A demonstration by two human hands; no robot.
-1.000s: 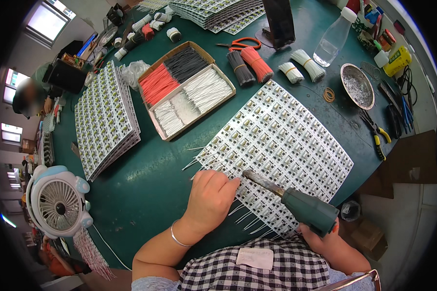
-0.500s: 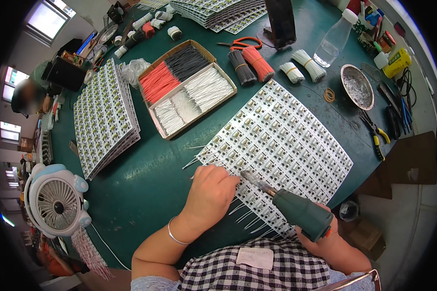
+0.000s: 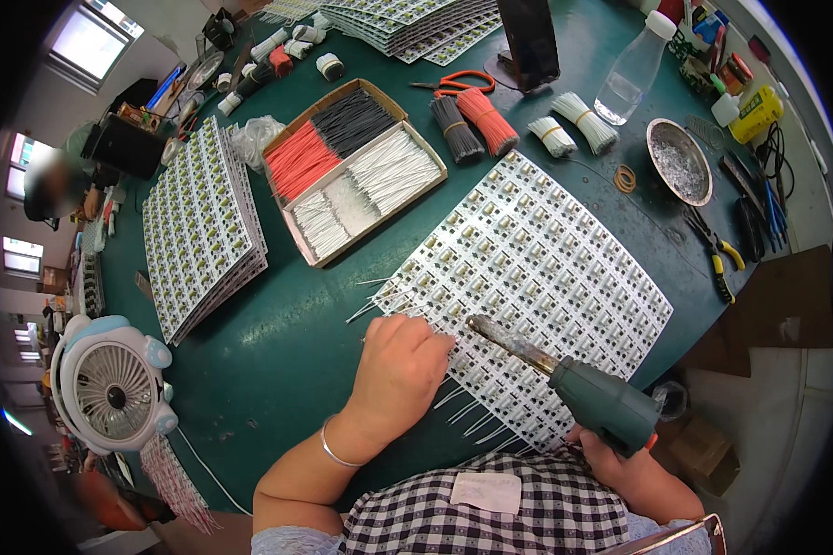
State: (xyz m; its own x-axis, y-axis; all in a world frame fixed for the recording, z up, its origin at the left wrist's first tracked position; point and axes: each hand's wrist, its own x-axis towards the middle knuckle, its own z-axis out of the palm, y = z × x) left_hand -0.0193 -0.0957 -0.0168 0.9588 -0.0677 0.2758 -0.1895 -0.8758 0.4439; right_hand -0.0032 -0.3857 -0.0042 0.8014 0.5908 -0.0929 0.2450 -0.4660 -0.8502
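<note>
A green table (image 3: 278, 370) spreads under everything, and the large sheet of small circuit boards (image 3: 546, 268) lies on it askew, right in front of the person, with one corner pointing away. To the left leans a stack of similar sheets (image 3: 199, 222), and between the two sits a shallow box (image 3: 385, 217) of red, black and white cut wires. The right hand (image 3: 625, 472) is wrapped around the green handle of a soldering iron (image 3: 565, 375), though most of its fingers are hidden behind it. The left hand (image 3: 400, 365) stays at the near left edge of the sheet, its fingers curled and bunched together; whether the fingertips pinch a wire cannot be told. Against half a second ago, the iron has shifted to the right and slightly away, so its tip (image 3: 475, 322) now stands a little farther from the left fingertips, over the sheet. Whether the tip touches a board is unclear, but the wider gap suggests a pause between touches at the spot the left hand marks. Smallest of all, thin white wires (image 3: 361, 313) stick out along the near edges of the sheet, on both sides of that hand.
</note>
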